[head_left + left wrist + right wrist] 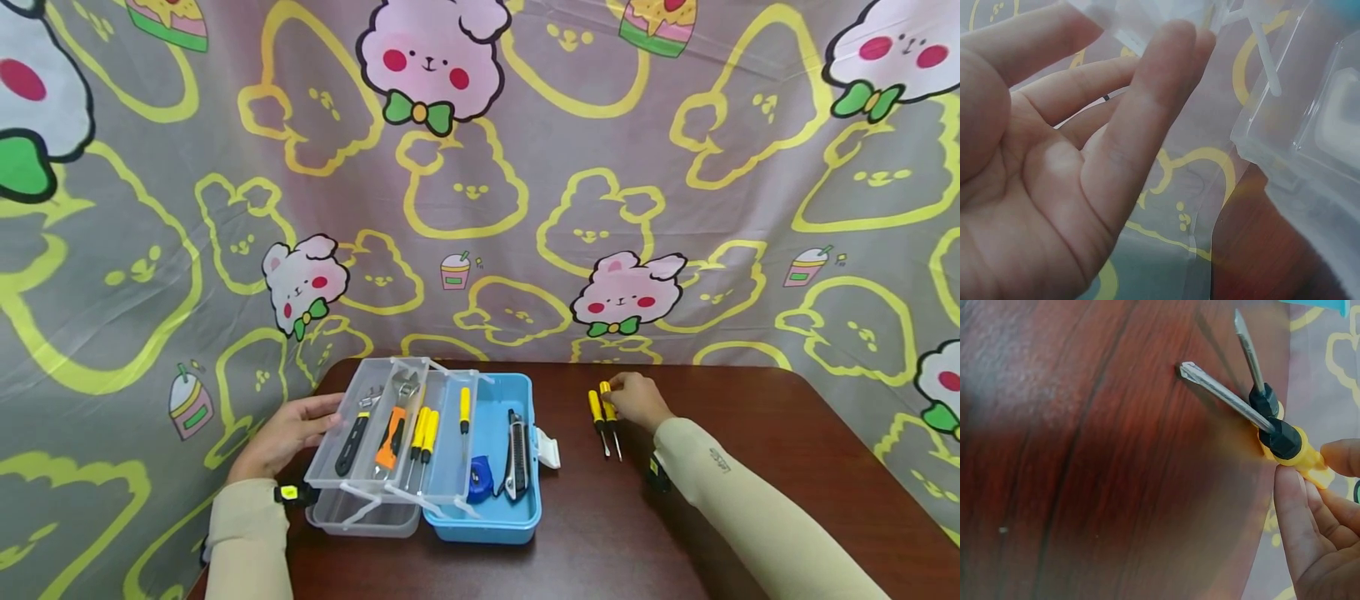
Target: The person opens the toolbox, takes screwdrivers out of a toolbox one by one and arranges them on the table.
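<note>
My right hand pinches the yellow handle of a screwdriver between thumb and fingers, over the right part of the table. Its tip points toward me in the head view. A second yellow-handled screwdriver lies close beside it. At the left, my left hand touches the outer side of a clear fold-out tray with fairly straight fingers. That tray belongs to a blue toolbox and holds an adjustable wrench, an orange-handled tool, a black-handled tool and several yellow-handled screwdrivers.
Inside the blue box are a utility knife and a blue tape measure. A white latch sticks out at its right side. Brown tabletop surrounds the box. Patterned cloth hangs behind and at the sides.
</note>
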`<state>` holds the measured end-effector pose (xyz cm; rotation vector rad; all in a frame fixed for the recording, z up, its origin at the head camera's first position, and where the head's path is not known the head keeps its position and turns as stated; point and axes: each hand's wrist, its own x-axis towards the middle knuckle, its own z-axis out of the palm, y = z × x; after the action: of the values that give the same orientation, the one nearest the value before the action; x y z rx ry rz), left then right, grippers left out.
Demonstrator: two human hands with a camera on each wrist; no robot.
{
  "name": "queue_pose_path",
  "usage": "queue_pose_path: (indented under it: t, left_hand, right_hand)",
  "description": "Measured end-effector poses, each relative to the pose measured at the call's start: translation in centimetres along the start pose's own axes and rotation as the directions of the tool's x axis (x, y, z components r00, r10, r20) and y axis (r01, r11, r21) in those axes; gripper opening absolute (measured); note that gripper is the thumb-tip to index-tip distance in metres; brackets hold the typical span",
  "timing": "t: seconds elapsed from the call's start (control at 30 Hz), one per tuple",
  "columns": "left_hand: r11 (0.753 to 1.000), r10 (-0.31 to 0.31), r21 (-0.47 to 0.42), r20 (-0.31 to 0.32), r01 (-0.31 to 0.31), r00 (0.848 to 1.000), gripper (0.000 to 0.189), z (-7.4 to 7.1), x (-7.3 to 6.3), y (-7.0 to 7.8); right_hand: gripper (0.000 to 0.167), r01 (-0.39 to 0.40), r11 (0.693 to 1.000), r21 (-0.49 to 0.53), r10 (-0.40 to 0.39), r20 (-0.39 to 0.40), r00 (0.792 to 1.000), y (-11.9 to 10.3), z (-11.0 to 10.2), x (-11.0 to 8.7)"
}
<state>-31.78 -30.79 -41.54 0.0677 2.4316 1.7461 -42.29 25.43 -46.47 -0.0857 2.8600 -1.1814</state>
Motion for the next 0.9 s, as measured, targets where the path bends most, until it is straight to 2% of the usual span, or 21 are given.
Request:
queue_pose_path:
  t: [0.13,0.4,0.57,0.9]
  left_hand:
    - [1.0,-0.007,0.003,-0.003,0.007,1.0,0.056,-0.01,-0.08,0.07]
    - [1.0,0.009,-0.001,0.003,-0.009,1.0,0.056,0.02,-0.2,0.12]
    - [1.0,-0.008,-0.009,-0.006,0.008,1.0,0.057,0.11,-0.29,0.17]
    - [1.0,0.022,-0.012,-0.006,-0.022,1.0,0.058,0.12,-0.32,0.05]
  right_hand:
    - [0.037,-0.008,1.0,-0.019,0.008,0.003,1.0,0.11,0.1,-0.09]
    - [0.035,-0.011,1.0,0.007,0.011,-0.001,1.0,0.55,0.52,-0.28]
    - [0.035,-0.021,1.0,0.013,0.021,0.008,1.0,0.83,0.77,-0.29]
    - [0.037,-0.028,0.999,0.019,0.028,0.029,0.999,1.02,0.91,0.13]
